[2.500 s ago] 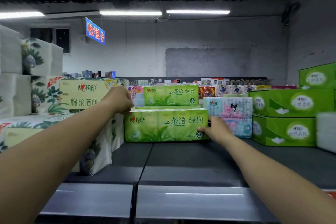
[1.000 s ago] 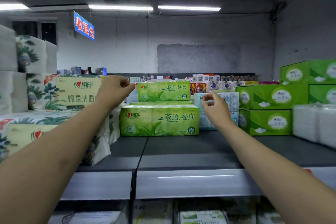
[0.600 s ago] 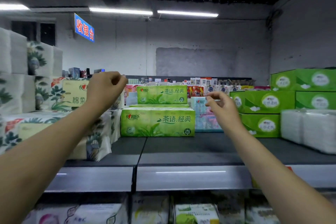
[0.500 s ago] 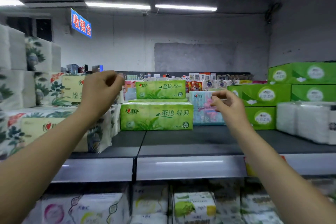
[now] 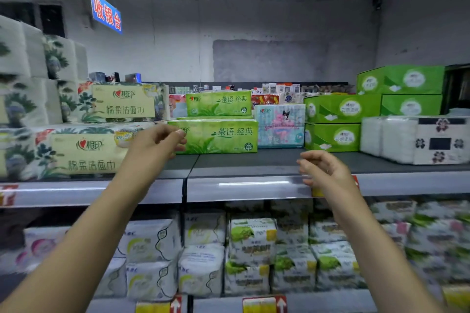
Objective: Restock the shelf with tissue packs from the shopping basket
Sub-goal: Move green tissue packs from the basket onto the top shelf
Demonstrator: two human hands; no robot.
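Note:
Two green tissue packs sit stacked on the top shelf [image 5: 254, 187]: the lower pack [image 5: 216, 137] in front and the upper pack [image 5: 218, 103] set further back. My left hand [image 5: 155, 143] hovers just left of the lower pack with loosely curled fingers and holds nothing. Over the shelf's front edge, my right hand [image 5: 323, 169] is also empty, its fingers relaxed. No shopping basket is in view.
Large floral tissue bundles [image 5: 84, 152] fill the shelf's left side. A pink-and-blue pack [image 5: 279, 126], green boxes [image 5: 333, 122] and white packs [image 5: 412, 140] stand to the right. Several packs fill the lower shelf [image 5: 203, 256]. Bare shelf surface lies in front of the green packs.
Both hands have let go of the lower green pack and drawn back from the shelf toward me. The view has tilted down, showing the lower shelf.

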